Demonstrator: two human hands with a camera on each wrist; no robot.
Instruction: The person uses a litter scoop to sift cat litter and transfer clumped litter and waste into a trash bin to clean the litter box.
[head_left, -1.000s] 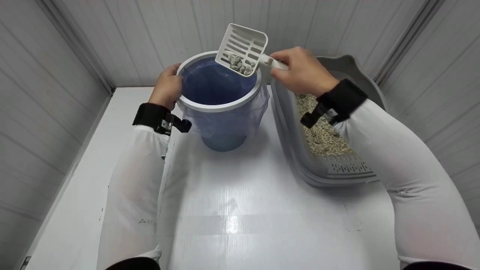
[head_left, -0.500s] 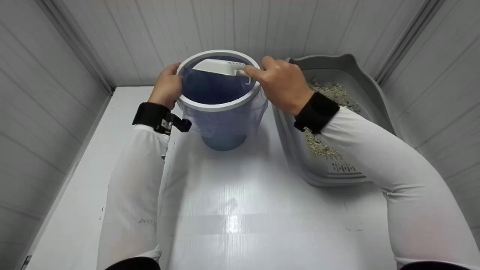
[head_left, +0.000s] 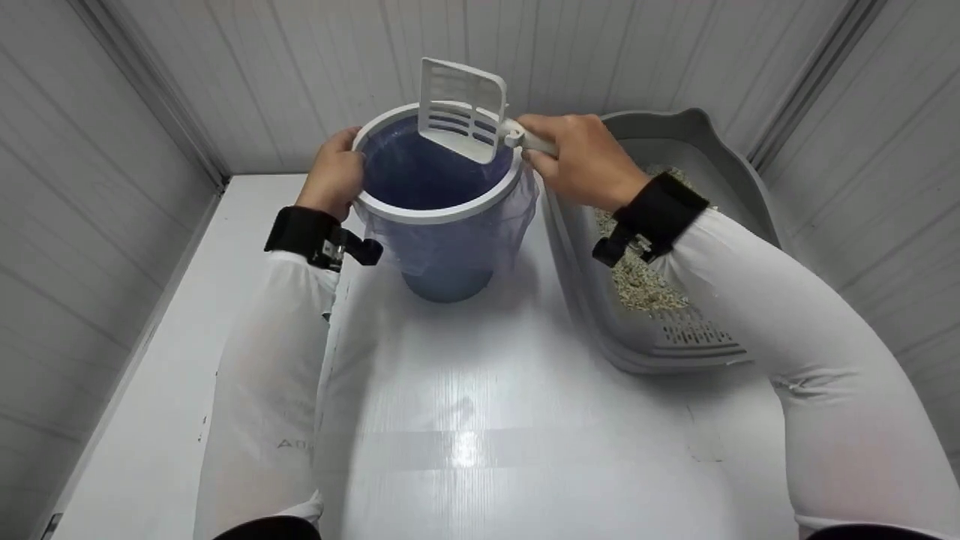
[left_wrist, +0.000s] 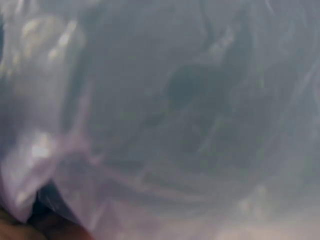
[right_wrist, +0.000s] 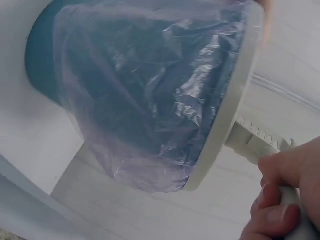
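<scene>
Lifting back out of the bin, the litter scoop [head_left: 463,111] now stands nearly upright over the far rim of the lined waste bin [head_left: 438,212], and I see its slotted blade bare. A second ago it carried a small heap of grey clumps above the bin's mouth; half a second ago it lay tipped flat, low inside the rim. So I judge the load has gone into the blue liner, though the head view does not show me the bottom of the bag.

My right hand [head_left: 576,160] has its fingers curled round the scoop's handle, just beside the bin's right rim; the right wrist view shows those fingers [right_wrist: 272,216] wrapped on the handle with the liner bulging under the rim. My left hand [head_left: 334,175] grips the bin's left rim as it did before, and the bin has not shifted from its place near the far edge of the white surface [head_left: 465,420].

The grey litter box [head_left: 675,352] sits to the right, against the wall, with pale litter [head_left: 642,286] in it.
</scene>
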